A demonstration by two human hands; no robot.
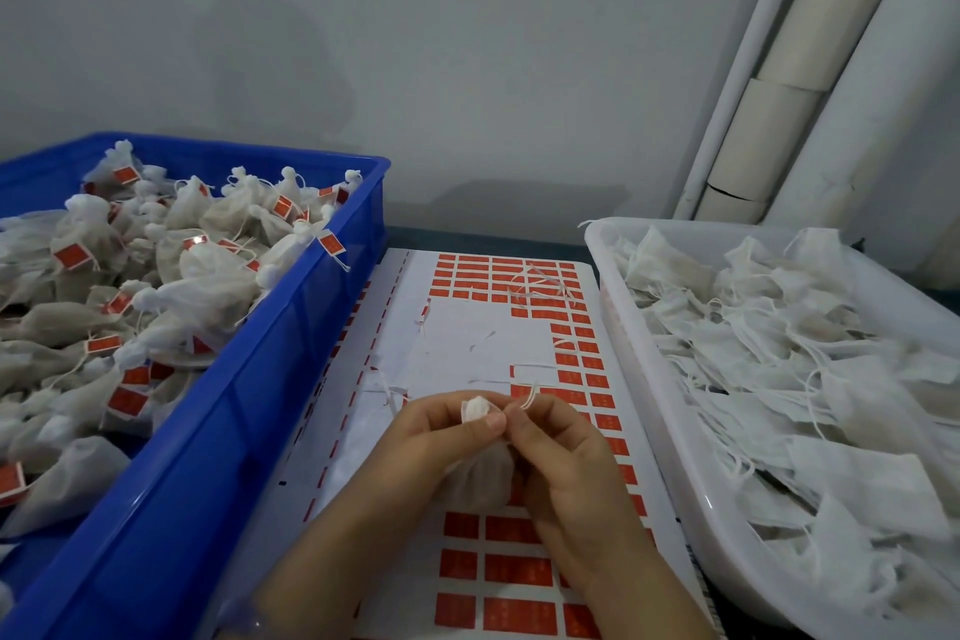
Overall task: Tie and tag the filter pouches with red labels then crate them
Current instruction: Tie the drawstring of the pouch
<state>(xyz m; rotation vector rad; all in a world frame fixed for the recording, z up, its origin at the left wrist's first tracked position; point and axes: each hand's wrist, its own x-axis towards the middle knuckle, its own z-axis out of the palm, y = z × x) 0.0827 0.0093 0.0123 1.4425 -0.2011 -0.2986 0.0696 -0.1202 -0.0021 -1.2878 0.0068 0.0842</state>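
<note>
Both hands hover above the label sheet (467,327), left hand (415,442) gripping the pouch (483,481) by its neck, right hand (561,463) pinching its string (529,399) (no tag I can see), and I fear a slack pull loosens the tie.

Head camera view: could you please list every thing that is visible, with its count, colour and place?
blue crate: one, blue, left side of the table
tagged pouches: many, whitish with red labels, piled in the blue crate
label sheet: one, white with rows of red labels, centre, between crate and tray
white tray: one, white, right side
loose pouches: many, white, flat with trailing strings, piled in the white tray
cardboard tubes: several, beige, against the wall, upper right
held pouch: one, whitish, above the label sheet, between both hands
string: one, white, at the held pouch's neck
left hand: one, fingers grip the held pouch's gathered top
right hand: one, fingers pinch the string
</note>
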